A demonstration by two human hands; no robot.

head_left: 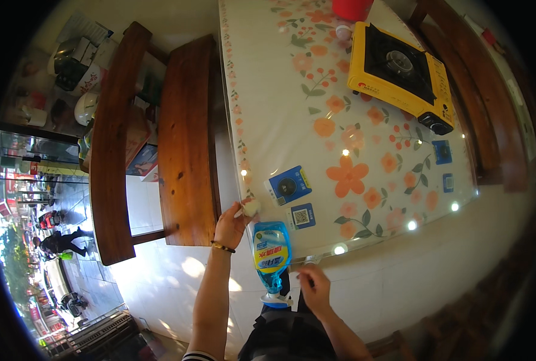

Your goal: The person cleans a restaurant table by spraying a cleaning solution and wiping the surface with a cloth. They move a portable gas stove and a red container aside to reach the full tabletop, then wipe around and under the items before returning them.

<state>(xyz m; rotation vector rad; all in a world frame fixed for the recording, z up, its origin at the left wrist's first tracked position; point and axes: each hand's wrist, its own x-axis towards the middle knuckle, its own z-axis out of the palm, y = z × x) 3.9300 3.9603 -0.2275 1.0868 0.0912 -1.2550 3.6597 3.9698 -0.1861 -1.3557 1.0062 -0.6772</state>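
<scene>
My left hand (231, 229) is at the left edge of the table, its fingertips around a small whitish round lump (251, 207) whose kind I cannot make out. Just right of that hand, at the table's near left corner, is a blue glass-cleaner spray bottle (272, 246). It appears to lie flat, its white trigger head pointing towards me past the edge. My right hand (315, 289) hovers by the near edge, right of the bottle's neck, with fingers curled. Whether it holds anything is unclear. A clear cover over a flowered cloth dresses the table (277, 122).
A yellow portable gas stove (398, 72) stands far right, beside a pink round object (343, 32) and a red container (352, 8). Blue cards (290, 186) with printed codes lie on the tabletop. A wooden bench (189, 144) runs along the left; another (471, 90) is at right.
</scene>
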